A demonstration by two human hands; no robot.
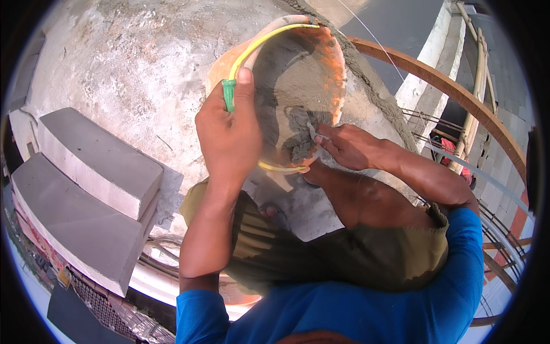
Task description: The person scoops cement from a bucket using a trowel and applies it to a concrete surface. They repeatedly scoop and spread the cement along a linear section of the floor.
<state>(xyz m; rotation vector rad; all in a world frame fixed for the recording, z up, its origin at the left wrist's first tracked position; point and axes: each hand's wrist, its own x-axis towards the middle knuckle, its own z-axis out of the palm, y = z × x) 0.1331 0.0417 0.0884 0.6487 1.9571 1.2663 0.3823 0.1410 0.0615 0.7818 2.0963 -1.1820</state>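
An orange bucket (337, 63) holds wet grey mortar (281, 86) and is tipped so that its mouth faces me. My left hand (232, 129) is closed on the bucket's left side by the yellow handle (260, 43), with the thumb up beside its green grip (228, 94). At the bucket's lower right rim, my right hand (346, 146) is closed around a pale, mortar-smeared hand tool (313, 132). The tool's far end meets a rough lump of mortar (299, 137); its handle is hidden in my fist, and its exact kind does not show.
Two grey concrete blocks (97, 155) lie to the left on the pale, rough slab (143, 57). A ridge of wet mortar (381, 94) and a curved brown strip (447, 83) run along the right. Beyond are bamboo poles (478, 86) and steel bars (432, 120). My bare leg (366, 198) is beside the bucket.
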